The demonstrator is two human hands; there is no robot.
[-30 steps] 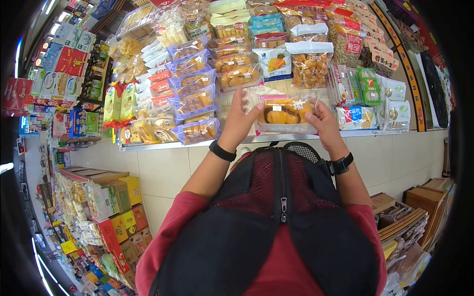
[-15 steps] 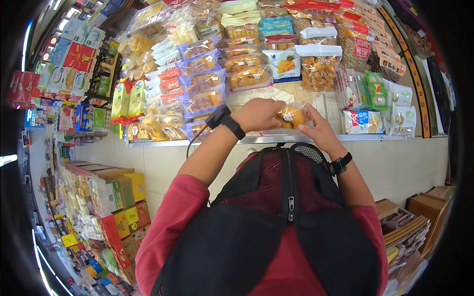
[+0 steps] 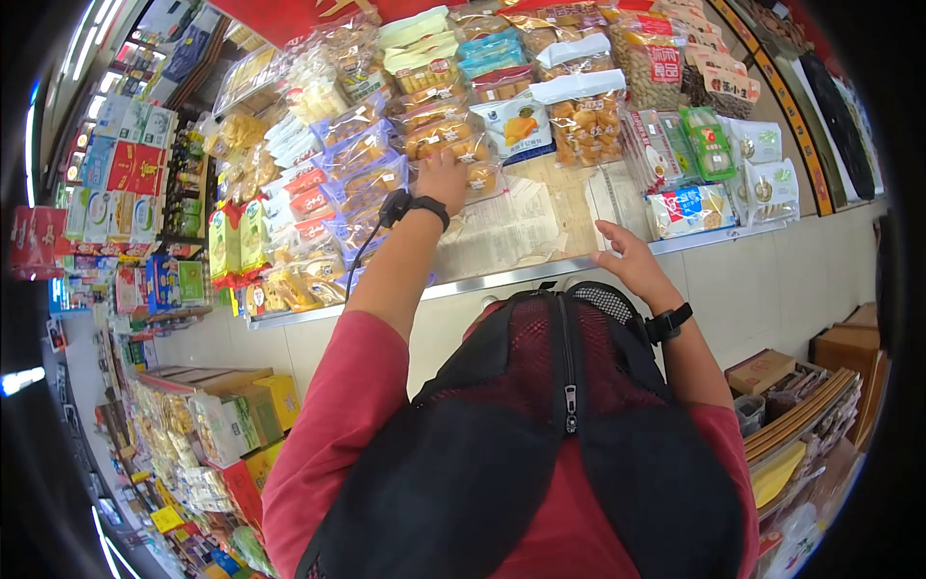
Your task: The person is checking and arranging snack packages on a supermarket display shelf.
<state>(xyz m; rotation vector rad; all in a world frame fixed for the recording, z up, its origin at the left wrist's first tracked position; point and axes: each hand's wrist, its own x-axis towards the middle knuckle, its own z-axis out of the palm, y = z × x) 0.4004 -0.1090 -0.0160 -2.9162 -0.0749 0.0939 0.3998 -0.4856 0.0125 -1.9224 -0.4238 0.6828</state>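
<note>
**A:** Which step can be judged to be in hand?

**B:** A placing or straightening step, it is judged. The left hand is stretched up and laid on a clear plastic packet of golden-brown buns. The packet lies partly under the palm and shows on the thumb side, at the foot of a stack of like packets.

**A:** How is the grip set?

**B:** Whether the left fingers are closed on the packet or only pressed flat cannot be told, as the fingertips are hidden behind the hand. The right hand is seen empty, with fingers spread apart. It is rested by the bright steel shelf edge, well apart from the packet.

**A:** What lies about the grip?

**B:** Printed white paper sheets are spread below the left palm, between the two hands. Purple-edged clear packets are ranked just beside the little-finger side. A blue-and-white pouch with an orange picture is set just beyond the thumb.

**A:** What would the next move call for?

**B:** A square seating of the packet would be needed before any release, so that nothing is slid down onto the papers. The neighbouring stacks should be left undisturbed.
</note>
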